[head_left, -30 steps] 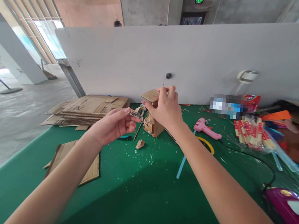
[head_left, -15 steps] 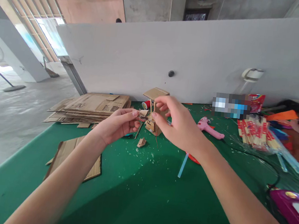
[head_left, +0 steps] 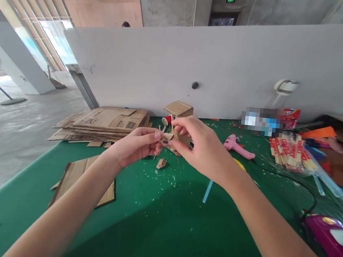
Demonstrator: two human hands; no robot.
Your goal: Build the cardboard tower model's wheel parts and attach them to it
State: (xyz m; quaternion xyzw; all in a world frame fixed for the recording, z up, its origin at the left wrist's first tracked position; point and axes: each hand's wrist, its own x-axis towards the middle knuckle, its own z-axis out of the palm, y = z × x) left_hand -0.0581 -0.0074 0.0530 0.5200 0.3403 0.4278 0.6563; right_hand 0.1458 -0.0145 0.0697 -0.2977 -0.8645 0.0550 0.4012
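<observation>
My left hand [head_left: 141, 143] pinches a small bent piece of cardboard [head_left: 167, 137] between thumb and fingers. Close by on the right is my right hand [head_left: 199, 143], its thumb and index finger apart; the thumb tip comes near the piece, though contact is unclear. Behind the hands stands a small cardboard model [head_left: 178, 108] with a flat roof and a thin stick post, its lower part largely covered by my right hand. A torn cardboard scrap [head_left: 161, 163] lies on the green table below the fingers.
Flat cardboard sheets [head_left: 108, 119] are stacked at the back left, with another cardboard sheet [head_left: 75, 171] nearer. To the right lie a pink glue gun [head_left: 238, 146], a blue strip [head_left: 207, 191], bagged sticks [head_left: 291, 153] and a purple device [head_left: 328, 235]. A grey partition [head_left: 165, 66] stands behind.
My right hand has lowered slightly and its thumb has come closer to the cardboard piece in my left hand. The left hand has shifted slightly right; the view has moved a little.
</observation>
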